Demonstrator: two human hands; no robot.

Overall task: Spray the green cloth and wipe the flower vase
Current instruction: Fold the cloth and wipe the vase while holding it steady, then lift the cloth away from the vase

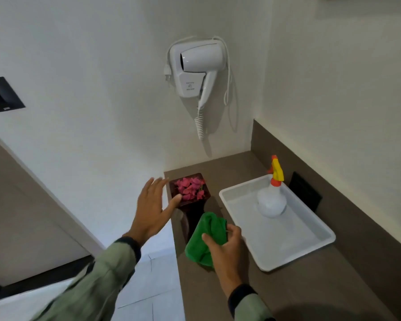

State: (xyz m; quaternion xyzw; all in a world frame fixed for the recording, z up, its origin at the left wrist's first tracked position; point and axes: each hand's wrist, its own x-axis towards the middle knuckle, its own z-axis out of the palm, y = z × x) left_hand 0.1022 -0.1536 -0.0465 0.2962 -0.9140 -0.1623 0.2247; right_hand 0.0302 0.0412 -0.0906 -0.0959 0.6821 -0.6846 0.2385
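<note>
A dark flower vase (pixel 196 213) with pink flowers (pixel 190 189) stands at the left end of the brown counter. My right hand (pixel 225 250) grips a crumpled green cloth (pixel 204 237) held against the vase's front side. My left hand (pixel 152 209) is spread wide just left of the vase, its thumb tip touching the rim. A white spray bottle (pixel 271 202) with a yellow and orange trigger head stands upright in a white tray (pixel 310 256) to the right.
The brown counter (pixel 299 297) runs along the right wall with a raised back edge. A white hair dryer (pixel 198 66) hangs on the wall above the vase, its coiled cord dangling. A black panel (pixel 305 193) sits behind the tray. Floor tiles lie left of the counter.
</note>
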